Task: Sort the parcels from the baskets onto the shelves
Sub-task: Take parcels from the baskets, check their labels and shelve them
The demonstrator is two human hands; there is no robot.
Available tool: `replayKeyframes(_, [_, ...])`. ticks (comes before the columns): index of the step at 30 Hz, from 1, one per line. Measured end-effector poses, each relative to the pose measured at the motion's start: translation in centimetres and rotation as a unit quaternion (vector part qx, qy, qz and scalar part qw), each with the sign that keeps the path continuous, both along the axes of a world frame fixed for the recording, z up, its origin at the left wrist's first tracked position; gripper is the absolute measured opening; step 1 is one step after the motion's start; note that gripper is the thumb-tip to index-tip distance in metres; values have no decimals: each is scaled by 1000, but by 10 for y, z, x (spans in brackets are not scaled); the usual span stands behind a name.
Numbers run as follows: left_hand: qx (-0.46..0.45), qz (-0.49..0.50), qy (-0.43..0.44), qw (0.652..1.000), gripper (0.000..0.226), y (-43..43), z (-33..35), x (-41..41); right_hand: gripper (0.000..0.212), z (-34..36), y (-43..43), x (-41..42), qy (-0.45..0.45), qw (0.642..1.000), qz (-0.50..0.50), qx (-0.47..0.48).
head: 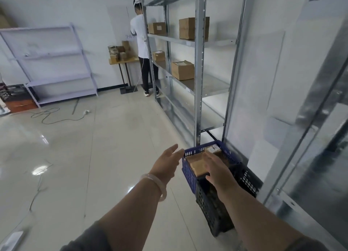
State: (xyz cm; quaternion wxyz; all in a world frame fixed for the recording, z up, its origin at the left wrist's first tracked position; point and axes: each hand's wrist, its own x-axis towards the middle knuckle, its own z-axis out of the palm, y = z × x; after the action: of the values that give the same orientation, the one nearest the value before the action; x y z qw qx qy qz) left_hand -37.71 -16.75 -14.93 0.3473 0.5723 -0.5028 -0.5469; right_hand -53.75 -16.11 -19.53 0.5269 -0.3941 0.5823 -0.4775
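A blue basket stands on the floor by the metal shelving, with brown parcels inside it. A black basket sits just in front of it. My left hand is stretched out with straight fingers, just left of the blue basket's rim. Over the parcels hovers my right hand, fingers spread; whether it touches them I cannot tell. Cardboard boxes stand on the upper shelves, and one more box lies a level below.
A person in a white shirt stands at the far end of the shelving beside a small table with boxes. A white rack lines the back wall. A cable lies on the tiled floor.
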Motion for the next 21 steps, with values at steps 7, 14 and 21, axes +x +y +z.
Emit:
replayKeyframes(7, [-22,-42,-47,998,50,-124,-1,-10,38,-10,-125,-9,18,1000,-17,5])
replayKeyframes(14, [13,-84,-23,996,50,-259,-34,-9,41,-30,-235,-13,35,997,-69,31])
replayKeyframes(21, [47,-188,-43,980,48,-404,-46,2,39,-48,-344,-12,35,982,-170,69])
